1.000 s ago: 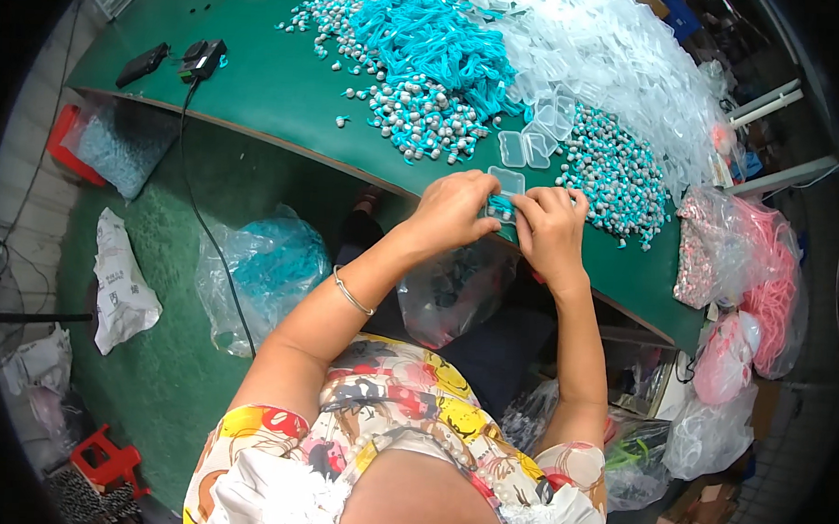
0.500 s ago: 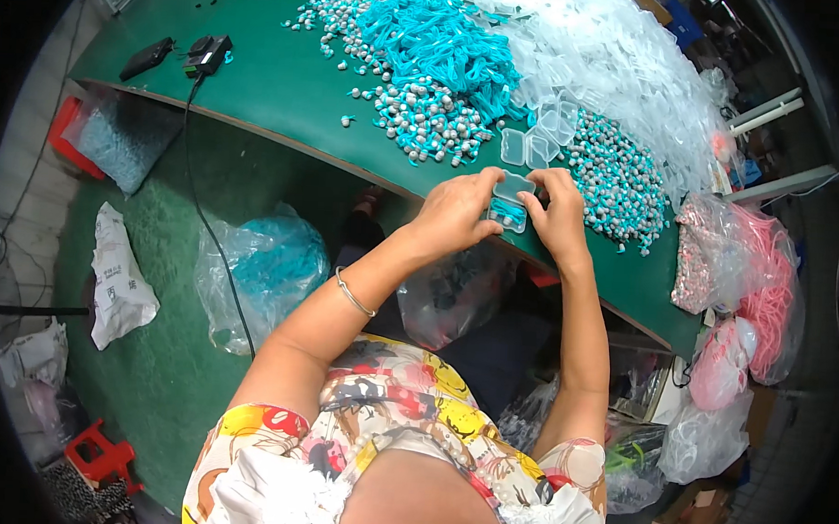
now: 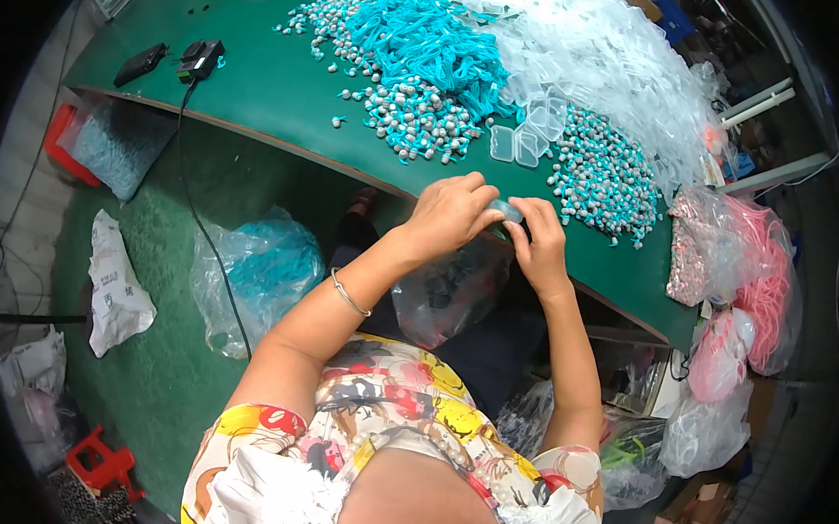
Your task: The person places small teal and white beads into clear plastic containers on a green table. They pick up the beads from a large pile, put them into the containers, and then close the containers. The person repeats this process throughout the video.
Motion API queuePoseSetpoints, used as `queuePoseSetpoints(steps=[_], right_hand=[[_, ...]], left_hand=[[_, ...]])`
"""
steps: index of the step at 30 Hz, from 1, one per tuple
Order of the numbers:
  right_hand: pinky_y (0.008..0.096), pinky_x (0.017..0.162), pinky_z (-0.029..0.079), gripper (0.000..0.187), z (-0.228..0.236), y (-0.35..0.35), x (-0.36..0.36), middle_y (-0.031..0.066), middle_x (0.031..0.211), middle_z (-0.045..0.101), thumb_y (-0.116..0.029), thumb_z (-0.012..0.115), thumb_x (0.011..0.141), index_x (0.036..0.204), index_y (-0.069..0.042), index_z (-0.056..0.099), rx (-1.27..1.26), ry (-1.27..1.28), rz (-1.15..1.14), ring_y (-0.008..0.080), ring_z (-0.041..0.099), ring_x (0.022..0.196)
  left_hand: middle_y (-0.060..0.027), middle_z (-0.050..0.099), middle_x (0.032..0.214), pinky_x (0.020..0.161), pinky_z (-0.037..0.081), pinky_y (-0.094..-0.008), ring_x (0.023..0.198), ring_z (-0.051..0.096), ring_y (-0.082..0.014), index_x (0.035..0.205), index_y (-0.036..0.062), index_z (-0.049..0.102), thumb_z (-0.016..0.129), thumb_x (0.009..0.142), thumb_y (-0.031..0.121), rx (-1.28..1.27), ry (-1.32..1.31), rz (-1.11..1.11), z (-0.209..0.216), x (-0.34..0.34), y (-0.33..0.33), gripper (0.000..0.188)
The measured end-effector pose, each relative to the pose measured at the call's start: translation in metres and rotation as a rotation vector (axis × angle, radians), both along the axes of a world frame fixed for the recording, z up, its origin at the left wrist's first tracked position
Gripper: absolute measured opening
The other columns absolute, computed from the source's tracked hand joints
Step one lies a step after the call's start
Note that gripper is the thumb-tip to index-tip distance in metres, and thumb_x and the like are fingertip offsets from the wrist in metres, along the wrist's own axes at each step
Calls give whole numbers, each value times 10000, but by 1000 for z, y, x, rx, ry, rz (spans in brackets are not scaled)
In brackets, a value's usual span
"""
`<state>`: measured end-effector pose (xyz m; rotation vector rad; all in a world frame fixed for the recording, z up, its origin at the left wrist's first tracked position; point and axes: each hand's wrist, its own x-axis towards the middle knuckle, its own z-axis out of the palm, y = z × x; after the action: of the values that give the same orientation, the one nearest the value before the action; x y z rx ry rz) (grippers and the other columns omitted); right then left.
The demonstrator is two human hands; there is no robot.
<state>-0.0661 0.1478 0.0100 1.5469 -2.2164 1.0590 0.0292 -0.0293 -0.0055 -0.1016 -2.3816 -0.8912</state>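
Observation:
Between my two hands, at the table's near edge, is a small clear plastic case [image 3: 506, 210], mostly covered by fingers, its lid folded down. My left hand [image 3: 450, 207] grips its left side with thumb and fingers. On the other side my right hand [image 3: 538, 237] pinches it. Just beyond lie open clear cases [image 3: 516, 144]. To the right of them spreads a heap of grey beads with blue ends [image 3: 603, 176]; a similar bead pile [image 3: 421, 117] sits to the left. Behind that one is a tangle of blue cords [image 3: 429, 42].
A large mound of clear plastic cases [image 3: 606, 59] covers the back right of the green table [image 3: 259, 77]. A black device [image 3: 201, 60] with a cable stands at the left. Bags of pink cord [image 3: 765, 286] hang by the right edge; a bag of blue material [image 3: 268, 265] lies below.
The case's lid has gone from raised to folded down over the blue contents. Both hands have closed in around the case, and it is tilted, showing less of itself.

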Motion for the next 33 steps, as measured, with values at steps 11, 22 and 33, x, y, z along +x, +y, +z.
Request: queuePoseSetpoints(steps=[11, 22, 33], right_hand=[[292, 655, 463, 138, 25, -14, -19, 97, 838, 608, -95, 658, 884, 975, 7, 677, 169, -584, 198, 193, 592, 734], [447, 861, 395, 338, 8, -56, -83, 63, 1063, 649, -81, 671, 782, 1117, -104, 646, 318, 505, -170, 254, 597, 1023], [450, 644, 477, 465, 9, -27, -13, 71, 693, 633, -83, 652, 796, 1248, -65, 543, 79, -213, -414, 289, 649, 676]], left_hand=[[-130, 567, 785, 611, 473, -428, 699, 600, -336, 868, 32, 642, 683, 892, 198, 170, 99, -33, -3, 11, -2, 173], [-110, 568, 739, 639, 515, -418, 712, 626, -318, 854, 63, 638, 706, 844, 243, -58, -68, -116, -28, 37, 38, 193], [-107, 594, 783, 606, 517, -417, 725, 652, -301, 844, 66, 617, 664, 809, 101, -183, 41, 459, 5, 2, -28, 68]])
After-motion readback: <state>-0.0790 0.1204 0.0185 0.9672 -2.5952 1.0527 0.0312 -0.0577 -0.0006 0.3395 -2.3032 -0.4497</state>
